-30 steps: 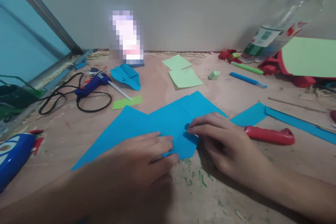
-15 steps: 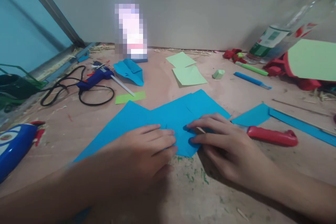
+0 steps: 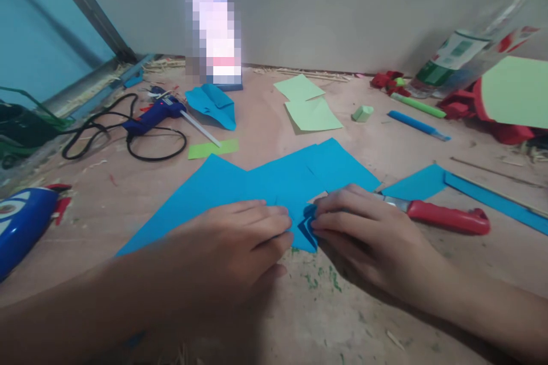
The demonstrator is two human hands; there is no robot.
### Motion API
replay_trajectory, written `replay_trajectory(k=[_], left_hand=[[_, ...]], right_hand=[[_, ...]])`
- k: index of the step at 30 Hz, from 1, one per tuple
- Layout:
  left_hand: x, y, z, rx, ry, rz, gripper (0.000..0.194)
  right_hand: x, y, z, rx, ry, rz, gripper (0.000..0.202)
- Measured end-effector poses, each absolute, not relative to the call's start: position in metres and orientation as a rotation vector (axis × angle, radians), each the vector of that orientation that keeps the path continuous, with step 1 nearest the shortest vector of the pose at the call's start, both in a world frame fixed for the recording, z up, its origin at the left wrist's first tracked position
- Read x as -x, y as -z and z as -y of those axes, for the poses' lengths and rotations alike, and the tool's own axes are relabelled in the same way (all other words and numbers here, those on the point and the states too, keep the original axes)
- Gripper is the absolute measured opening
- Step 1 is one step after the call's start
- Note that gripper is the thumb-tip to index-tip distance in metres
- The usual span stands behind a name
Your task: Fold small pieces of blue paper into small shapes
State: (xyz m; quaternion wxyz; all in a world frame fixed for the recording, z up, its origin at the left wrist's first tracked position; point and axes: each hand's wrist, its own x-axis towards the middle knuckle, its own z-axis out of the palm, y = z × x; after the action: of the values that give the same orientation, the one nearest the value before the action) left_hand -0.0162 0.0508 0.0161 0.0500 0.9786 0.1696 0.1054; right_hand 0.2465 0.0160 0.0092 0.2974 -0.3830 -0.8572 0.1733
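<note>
A large sheet of blue paper [image 3: 278, 179], angular in outline, lies on the table in front of me. My left hand [image 3: 248, 239] rests flat on its near middle, fingers stretched out and pressing it down. At the paper's near right part, my right hand [image 3: 363, 234] pinches a corner that is bent up and folded over. Its thumb is mostly hidden beneath the fingers. Just behind the right hand lies a red-handled cutter [image 3: 447, 218], its metal end partly covered by the hand. A folded strip of blue paper [image 3: 415, 182] is beside the cutter.
A blue glue gun [image 3: 149, 117] with a black cord and a folded blue paper piece [image 3: 212, 105] lie at the back left. Pale green sheets [image 3: 314, 114], a blue pen [image 3: 417, 124] and a plastic bottle [image 3: 454, 60] are farther right. A lit, blurred screen [image 3: 216, 34] stands against the wall.
My right hand has closed on the near right corner of the blue paper, and that corner is now bent up. My left hand has stayed on the sheet. The view has tilted slightly down.
</note>
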Motion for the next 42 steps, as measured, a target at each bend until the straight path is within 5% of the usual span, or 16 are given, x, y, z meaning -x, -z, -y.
replay_trajectory(k=[13,42], left_hand=[[0.017,-0.011,-0.053,-2.937,-0.490,-0.435,0.038],[0.018,-0.002,-0.049,-2.930,-0.446,-0.467,0.028]], right_hand=[[-0.245,-0.010,-0.011,0.987,-0.352,2.476,0.017],[-0.244,-0.007,-0.012,0.968,-0.229,2.542,0.023]])
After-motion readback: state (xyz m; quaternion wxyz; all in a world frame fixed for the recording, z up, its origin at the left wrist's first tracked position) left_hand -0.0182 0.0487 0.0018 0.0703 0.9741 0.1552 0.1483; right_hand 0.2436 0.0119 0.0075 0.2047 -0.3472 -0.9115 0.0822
